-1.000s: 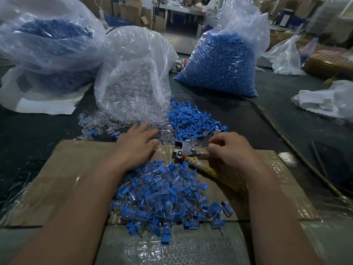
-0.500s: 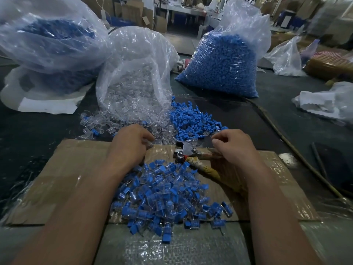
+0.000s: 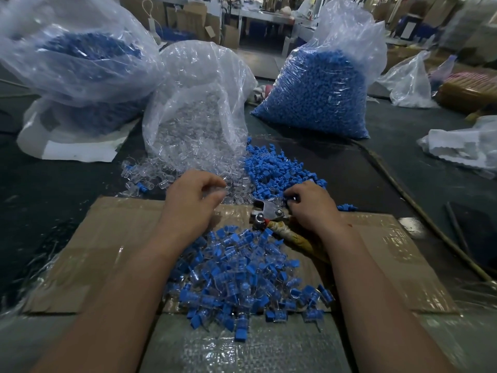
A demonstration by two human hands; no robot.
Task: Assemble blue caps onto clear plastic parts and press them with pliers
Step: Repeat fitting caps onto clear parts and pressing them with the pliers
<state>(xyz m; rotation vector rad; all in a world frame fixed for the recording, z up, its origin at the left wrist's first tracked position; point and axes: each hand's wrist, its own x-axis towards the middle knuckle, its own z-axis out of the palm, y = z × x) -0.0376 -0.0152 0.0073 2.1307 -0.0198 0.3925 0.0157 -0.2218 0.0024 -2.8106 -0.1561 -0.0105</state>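
The left hand [image 3: 192,203] curls over the loose clear plastic parts [image 3: 150,181] beyond the far edge of the cardboard [image 3: 121,238]. The right hand [image 3: 313,208] curls its fingertips into the near rim of the blue caps [image 3: 274,170], just beside the head of the pliers [image 3: 269,212]; whether either hand holds a piece cannot be told. The capped parts [image 3: 236,270] fill the cardboard's middle between the forearms, leaving bare cardboard on both flanks and open dark table [image 3: 376,179] to the right.

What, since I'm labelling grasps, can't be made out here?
Head view, left hand: whether it pinches any of the clear parts; transparent, blurred.
Head view, right hand: whether it holds one of the blue caps; its fingers hide this.
Head view, pliers: handles partly under the right forearm.
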